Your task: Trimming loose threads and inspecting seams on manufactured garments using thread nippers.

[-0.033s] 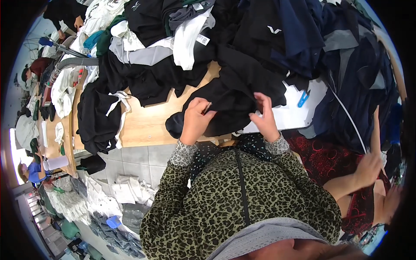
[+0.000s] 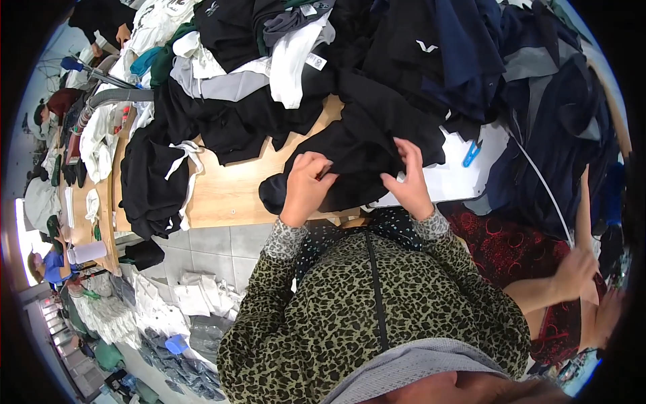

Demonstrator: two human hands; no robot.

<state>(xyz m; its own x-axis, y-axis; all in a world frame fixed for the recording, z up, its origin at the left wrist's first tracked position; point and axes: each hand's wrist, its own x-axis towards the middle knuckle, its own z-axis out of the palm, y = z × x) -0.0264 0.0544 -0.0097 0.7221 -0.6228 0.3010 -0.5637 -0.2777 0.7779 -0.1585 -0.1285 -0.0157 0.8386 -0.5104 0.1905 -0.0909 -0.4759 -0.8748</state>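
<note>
A black garment lies bunched at the table's front edge, in front of my body. My left hand is closed on its left part, thumb and fingers curled together over the dark cloth. What lies between those fingertips is mostly hidden. To the right, my right hand rests against the same garment with thumb and forefinger spread apart, and black cloth shows in the gap. Blue thread snips lie on the white surface right of the garment, out of both hands.
Heaped dark garments fill the back, with white and grey pieces among them. A black garment with white ties hangs off the table's front. At right, a co-worker's hand is near navy cloth. Bagged clothes lie on the floor.
My right thumb has shifted slightly left over the cloth, and my left fingers have moved a little. The co-worker's hand at the right has moved slightly.
</note>
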